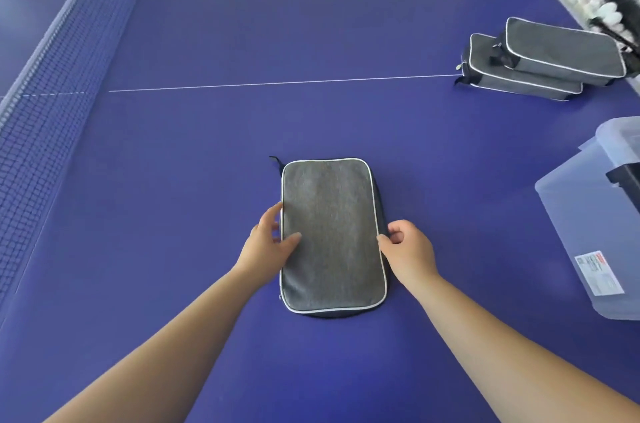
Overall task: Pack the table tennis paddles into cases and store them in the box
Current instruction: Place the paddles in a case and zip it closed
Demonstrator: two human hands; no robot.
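A: Right, biggest first: a blue tabletop (311, 24) fills nearly the whole view, w/ a white centre line across it and a net (52, 76) running along the left side.

B: And the box?

A: A clear plastic box (585, 225) sits at the right edge, partly out of view, label stuck on its near side, something dark at its top edge, can't tell what. Far right, behind it, two more grey cases (540, 59) lie stacked, the upper one offset over the lower. Beyond them, at the tabletop's far right corner, white balls (588, 3) sit in a black net catcher, blurred.

B: The case being worked on?

A: A grey case (330, 235) w/ white piping lies flat in the middle of the tabletop, long side pointing away from the person, a black loop at its far left corner. Looks closed on top; whether a paddle is inside can't be seen.

B: Hands?

A: The left hand (268, 242) is at the case's left edge, fingers fairly straight, thumb resting on the grey top, not gripping. The right hand (407, 249) is at the right edge, fingers curled, thumb and forefinger pinching at the edge approx. where the zip runs; the puller itself is too small to make out.
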